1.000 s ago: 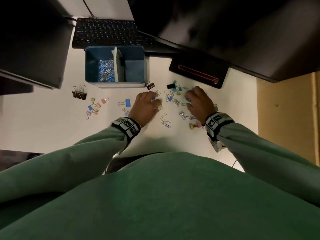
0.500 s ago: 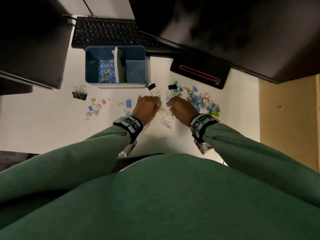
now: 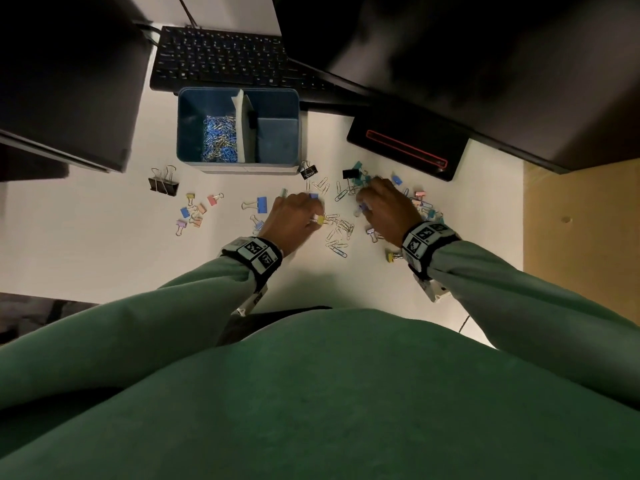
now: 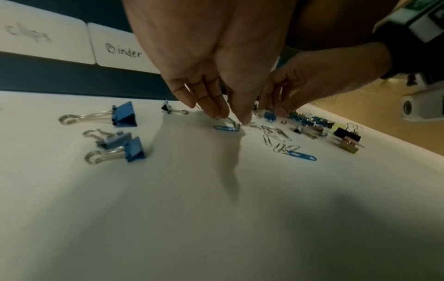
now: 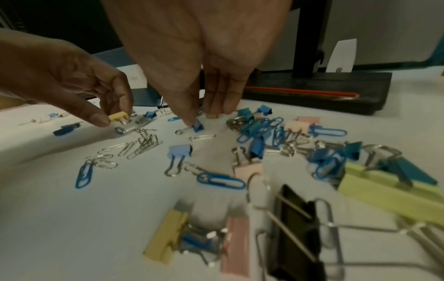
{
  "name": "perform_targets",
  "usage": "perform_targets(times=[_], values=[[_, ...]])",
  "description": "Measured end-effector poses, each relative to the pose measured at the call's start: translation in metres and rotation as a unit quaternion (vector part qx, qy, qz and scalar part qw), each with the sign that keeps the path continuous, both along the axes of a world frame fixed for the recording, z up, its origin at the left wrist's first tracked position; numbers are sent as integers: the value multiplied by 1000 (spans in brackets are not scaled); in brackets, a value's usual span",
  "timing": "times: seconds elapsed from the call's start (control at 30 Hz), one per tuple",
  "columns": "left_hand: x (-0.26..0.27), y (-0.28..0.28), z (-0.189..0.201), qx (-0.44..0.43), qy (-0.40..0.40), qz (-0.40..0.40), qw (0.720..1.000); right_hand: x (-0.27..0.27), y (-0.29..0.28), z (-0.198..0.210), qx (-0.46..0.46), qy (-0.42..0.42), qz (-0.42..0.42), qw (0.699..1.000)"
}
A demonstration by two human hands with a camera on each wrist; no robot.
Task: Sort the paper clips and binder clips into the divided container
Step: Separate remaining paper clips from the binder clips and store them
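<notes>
Both hands down on desk [image 3: 86, 258] among mixed clips: left hand [image 3: 294, 220] pinching yellow binder clip [image 5: 117, 116], right hand [image 3: 388, 213] pinching small blue binder clip [image 5: 198, 127], presumably for divided container's [image 3: 298, 133] bare binder side.

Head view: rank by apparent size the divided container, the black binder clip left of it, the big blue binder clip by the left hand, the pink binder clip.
1. divided container
2. black binder clip
3. big blue binder clip
4. pink binder clip

White table [image 3: 86, 258] strewn with clips [image 3: 341, 230]
</notes>
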State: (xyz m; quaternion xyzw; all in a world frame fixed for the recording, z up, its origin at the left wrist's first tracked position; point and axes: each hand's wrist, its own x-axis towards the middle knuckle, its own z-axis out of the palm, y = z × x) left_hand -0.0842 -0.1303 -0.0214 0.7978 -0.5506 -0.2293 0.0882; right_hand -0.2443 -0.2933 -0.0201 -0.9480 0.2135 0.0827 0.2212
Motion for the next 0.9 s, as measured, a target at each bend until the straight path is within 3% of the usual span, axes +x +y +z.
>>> perform_targets(times=[0.13,0.23,0.33,0.43,0.57,0.7,0.9], values=[[18,24,7,12,-47,41,998,11,14,11,12,-33,69,997],[30,33,7,59,-96,55,992,21,31,6,42,43,86,994],[26,24,8,51,-119,36,991,14,40,6,51,92,107,989],[17,8,5,43,-123,24,991,10,38,20,70,51,117,989],[12,-6,1,70,-127,28,989,42,28,21,27,22,98,995],[14,-3,3,95,-163,-15,982,66,30,18,-25,85,146,985],[13,30,4,85,-184,-39,979,17,28,7,-71,124,149,978]])
